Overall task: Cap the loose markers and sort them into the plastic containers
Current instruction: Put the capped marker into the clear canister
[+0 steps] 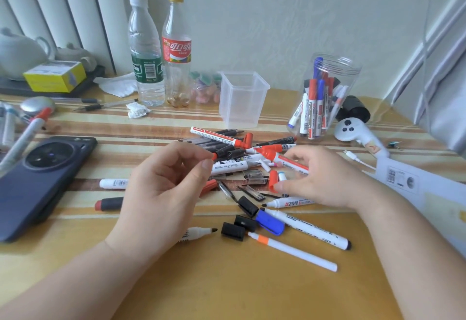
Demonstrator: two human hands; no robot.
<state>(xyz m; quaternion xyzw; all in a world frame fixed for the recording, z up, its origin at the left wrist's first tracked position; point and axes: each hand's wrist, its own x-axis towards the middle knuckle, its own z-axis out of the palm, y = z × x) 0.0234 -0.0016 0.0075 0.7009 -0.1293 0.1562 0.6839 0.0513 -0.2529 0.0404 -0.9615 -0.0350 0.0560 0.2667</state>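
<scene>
Slim white marker (292,249): one, orange band, tip bare. It lies nearest the table edge, apart from the heap, probably set aside until a cap is found.
Black caps (233,231): three, loose, just left of it and within easy reach for fitting.
Blue cap (271,223): one, touching a black-ended white marker (315,231). I cannot tell whether it is seated.
Black-tipped marker (199,232): one, uncapped, its barrel partly hidden under the left wrist.
Left hand (164,188): fingers curled, thumb and forefinger nearly meeting at the end of a black marker. I cannot tell whether it holds anything.
Right hand (322,178): fingers curled over the barrel of a red-capped marker (280,159), lifting it off the heap, probably to check the cap.
Marker heap (242,160): red, black and white barrels with clear and red caps, crossed over each other between the hands. Too tangled to count.
Smartphone (42,181): one, camera side up, at the left.
Square plastic container (242,100): one, upright and empty, just behind the heap and ready to be filled.
Round clear jar (327,67): one, at the far right, holding red- and blue-capped markers stood on end.
Bottles (145,49): two, at the back against the wall.
</scene>
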